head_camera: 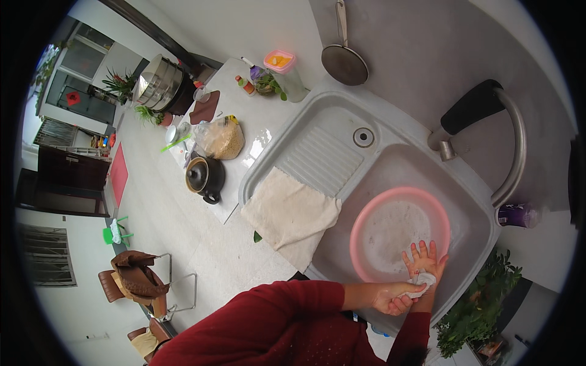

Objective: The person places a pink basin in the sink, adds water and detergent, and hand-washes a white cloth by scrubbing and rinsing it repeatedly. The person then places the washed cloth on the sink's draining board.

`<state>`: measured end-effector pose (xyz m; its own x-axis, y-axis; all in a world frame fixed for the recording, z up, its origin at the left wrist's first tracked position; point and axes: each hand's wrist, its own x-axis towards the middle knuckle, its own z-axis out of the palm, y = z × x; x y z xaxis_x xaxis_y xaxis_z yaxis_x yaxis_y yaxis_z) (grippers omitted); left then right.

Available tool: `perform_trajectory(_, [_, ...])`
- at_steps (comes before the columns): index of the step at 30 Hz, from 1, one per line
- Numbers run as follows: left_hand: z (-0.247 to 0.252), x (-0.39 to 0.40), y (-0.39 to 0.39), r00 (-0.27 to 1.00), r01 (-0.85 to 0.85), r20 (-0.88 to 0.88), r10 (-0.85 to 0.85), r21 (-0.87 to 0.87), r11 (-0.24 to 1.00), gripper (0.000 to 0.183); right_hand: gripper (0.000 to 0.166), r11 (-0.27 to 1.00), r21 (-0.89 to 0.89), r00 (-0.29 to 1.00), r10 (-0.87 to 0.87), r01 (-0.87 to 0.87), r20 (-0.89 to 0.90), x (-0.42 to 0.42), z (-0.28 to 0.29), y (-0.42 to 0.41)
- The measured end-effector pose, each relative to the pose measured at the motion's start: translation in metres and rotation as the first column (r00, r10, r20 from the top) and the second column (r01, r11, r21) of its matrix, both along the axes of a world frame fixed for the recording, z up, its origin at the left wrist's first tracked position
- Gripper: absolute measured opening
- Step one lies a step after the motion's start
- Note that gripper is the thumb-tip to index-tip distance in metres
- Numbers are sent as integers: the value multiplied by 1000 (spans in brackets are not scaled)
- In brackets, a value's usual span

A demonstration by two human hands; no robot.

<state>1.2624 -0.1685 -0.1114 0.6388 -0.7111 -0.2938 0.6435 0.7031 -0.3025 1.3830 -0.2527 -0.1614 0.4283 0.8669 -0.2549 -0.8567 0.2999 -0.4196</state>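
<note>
My left hand (394,298) is closed on a small crumpled white cloth (423,282), perhaps with faint red marks on it, and holds it against my right wrist. My right hand (422,263) is palm up with its fingers spread over the near edge of a pink plastic basin (359,228). Inside the basin is cloudy water with some bubbles. The basin stands in the deep bowl of a grey sink (336,249). A cream towel (288,212) lies over the sink's left edge and part of the ribbed drainboard (320,158).
The faucet (515,137) arches at the right, near a purple container (517,215). A frying pan (344,65) hangs on the wall. Left of the sink stand a lidded black pot (204,176) and a bag of beans or grain (224,139). A leafy plant (476,297) is at the lower right.
</note>
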Motion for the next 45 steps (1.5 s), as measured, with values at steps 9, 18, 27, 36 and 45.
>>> perform_trajectory(9, [49,7,13,918,-390,-203,341,-302,870,26,30,883,448,990,-129,137,-49,-28,35,12])
perform_trajectory(18, [10,1,25,998,-64,2,66,265,962,32,32,820,-572,950,166,15,264,-14,89,35])
perform_trajectory(27, [-27,-1,13,999,32,-30,-15,742,669,22,35,757,-652,943,194,32,272,-22,43,35])
perform_trajectory(36, [-65,-5,0,996,-20,26,-83,997,75,26,36,725,-672,966,32,154,256,-32,1,28])
perform_trajectory(45, [-45,-16,90,993,-107,59,-107,838,-534,57,52,698,-694,984,-152,174,94,-44,8,53])
